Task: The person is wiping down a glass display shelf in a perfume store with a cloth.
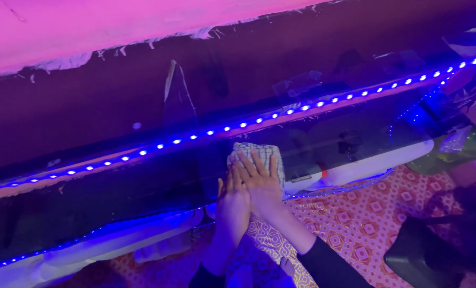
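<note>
- A long, dark glossy panel [142,186] — glass-like, reflecting the room — is seen running across the view under pink and blue light, with a strip of blue lights [259,120] lining its upper edge.
- Below it, a floor covering with an orange geometric pattern [366,213] is visible; a dark bag-like object [425,250] lies at the right, well apart from the hands.
- A white tube-shaped object [377,162] is seen just beside the cloth, to its right; whether it sits behind the panel or is only reflected cannot be told.
- A checked cloth [256,152] is pressed flat against the panel, near the middle of its length and just under the lights.
- The right hand [262,181] is laid open on the cloth, fingers spread — its grip is released, the cloth held only by palm pressure.
- The left hand [232,200] is set flat alongside, touching the right hand, likewise unclenched and grasping nothing.
- For clean wiping, it is judged that even pressure should be kept through both palms, the cloth kept unbunched, and strokes run along the panel's length, clear of the light strip.
</note>
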